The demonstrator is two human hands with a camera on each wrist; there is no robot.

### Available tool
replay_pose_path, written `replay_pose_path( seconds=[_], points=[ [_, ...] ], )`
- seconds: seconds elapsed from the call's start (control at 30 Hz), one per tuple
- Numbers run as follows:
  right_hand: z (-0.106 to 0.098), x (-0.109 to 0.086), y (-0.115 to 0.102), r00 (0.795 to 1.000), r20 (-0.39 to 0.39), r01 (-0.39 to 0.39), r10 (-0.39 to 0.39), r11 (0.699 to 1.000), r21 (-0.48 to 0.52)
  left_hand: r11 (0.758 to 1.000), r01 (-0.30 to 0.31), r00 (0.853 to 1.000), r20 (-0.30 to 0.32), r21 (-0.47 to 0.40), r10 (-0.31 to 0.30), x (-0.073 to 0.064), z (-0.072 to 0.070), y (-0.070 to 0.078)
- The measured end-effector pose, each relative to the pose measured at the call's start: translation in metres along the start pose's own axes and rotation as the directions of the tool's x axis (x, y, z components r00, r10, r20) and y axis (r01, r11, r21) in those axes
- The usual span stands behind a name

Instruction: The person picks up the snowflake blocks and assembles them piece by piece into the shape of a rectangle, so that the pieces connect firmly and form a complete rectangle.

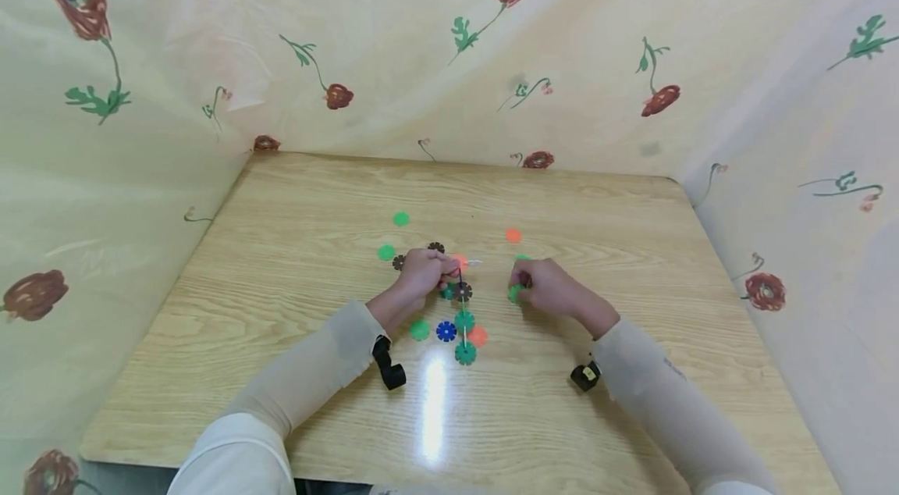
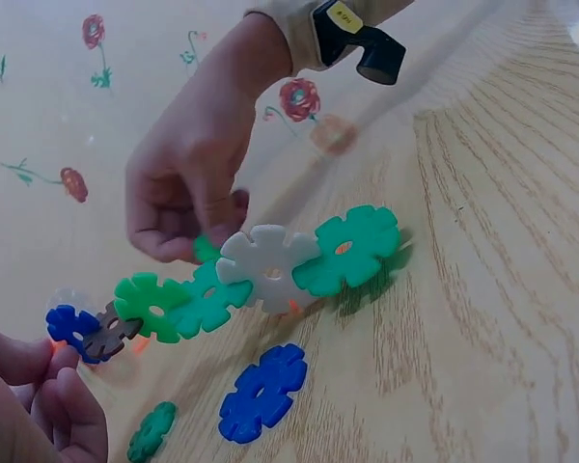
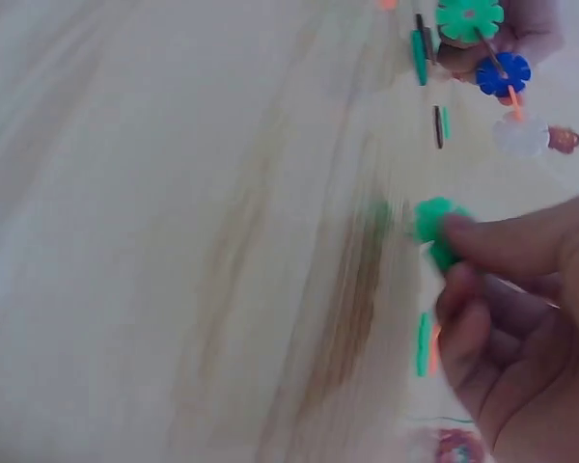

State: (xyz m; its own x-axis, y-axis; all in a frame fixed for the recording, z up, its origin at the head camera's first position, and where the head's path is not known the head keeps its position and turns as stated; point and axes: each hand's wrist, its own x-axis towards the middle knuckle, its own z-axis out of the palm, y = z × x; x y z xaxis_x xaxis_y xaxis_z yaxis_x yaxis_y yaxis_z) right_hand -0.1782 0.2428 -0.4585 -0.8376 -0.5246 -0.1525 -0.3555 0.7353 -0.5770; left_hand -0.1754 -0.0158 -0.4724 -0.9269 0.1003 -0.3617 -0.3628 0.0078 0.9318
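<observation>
– Left hand?
– Fingers were curled closed, pinching the chain, which ran toward six o'clock over the desk.
– Right hand?
– Sat at the left's three o'clock, fingers pinching a green disc.
– Blue disc?
– Lay at the chain's eight o'clock.

Floral sheeting around a table suggests a booth
</observation>
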Motion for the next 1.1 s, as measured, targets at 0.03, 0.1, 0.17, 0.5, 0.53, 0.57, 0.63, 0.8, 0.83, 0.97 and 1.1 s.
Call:
replay_pose_path(
  seconds=[0.03, 0.1, 0.17, 0.5, 0.53, 0.57, 0.63, 0.8, 0.83, 0.97, 1.1],
  points=[
    [0.000, 0.002, 0.000, 0.999, -0.032, -0.004, 0.006, 0.997, 0.071, 1.000, 0.003, 1.000, 0.001, -0.002, -0.003, 0.000, 0.000, 0.000],
    [0.001, 0.007, 0.000, 0.997, -0.074, -0.015, 0.034, 0.969, 0.248, 1.000, 0.012, 1.000, 0.002, -0.006, -0.012, 0.000, 0.000, 0.000],
    [0.002, 0.012, -0.003, 0.994, -0.090, -0.022, 0.063, 0.915, 0.403, 1.000, 0.016, 1.000, 0.003, -0.007, -0.016, 0.000, 0.001, 0.000],
    [0.009, 0.030, -0.008, 0.985, -0.099, -0.041, 0.141, 0.749, 0.661, 1.000, 0.004, 1.000, 0.000, 0.014, -0.004, 0.002, 0.004, 0.000],
    [0.009, 0.030, -0.009, 0.985, -0.100, -0.039, 0.141, 0.748, 0.662, 1.000, 0.003, 1.000, 0.000, 0.015, -0.003, 0.002, 0.004, 0.000],
    [0.009, 0.031, -0.008, 0.984, -0.102, -0.042, 0.147, 0.747, 0.664, 1.000, 0.003, 1.000, 0.001, 0.016, -0.003, 0.001, 0.004, 0.001],
    [0.009, 0.031, -0.009, 0.983, -0.109, -0.036, 0.146, 0.745, 0.667, 1.000, -0.002, 1.000, -0.003, 0.017, 0.002, 0.001, 0.004, 0.001],
    [0.009, 0.033, -0.010, 0.980, -0.130, -0.025, 0.154, 0.733, 0.680, 1.000, -0.007, 1.000, -0.005, 0.023, 0.007, 0.002, 0.003, 0.001],
    [0.009, 0.033, -0.010, 0.979, -0.132, -0.022, 0.154, 0.730, 0.683, 1.000, -0.007, 1.000, -0.004, 0.024, 0.007, 0.002, 0.004, 0.000],
    [0.010, 0.032, -0.010, 0.978, -0.144, -0.010, 0.153, 0.717, 0.697, 1.000, -0.005, 1.000, -0.008, 0.028, 0.005, 0.002, 0.006, -0.001],
    [0.010, 0.032, -0.008, 0.978, -0.151, 0.000, 0.145, 0.722, 0.692, 1.000, -0.001, 1.000, -0.015, 0.012, 0.001, 0.002, 0.009, 0.000]
  ],
)
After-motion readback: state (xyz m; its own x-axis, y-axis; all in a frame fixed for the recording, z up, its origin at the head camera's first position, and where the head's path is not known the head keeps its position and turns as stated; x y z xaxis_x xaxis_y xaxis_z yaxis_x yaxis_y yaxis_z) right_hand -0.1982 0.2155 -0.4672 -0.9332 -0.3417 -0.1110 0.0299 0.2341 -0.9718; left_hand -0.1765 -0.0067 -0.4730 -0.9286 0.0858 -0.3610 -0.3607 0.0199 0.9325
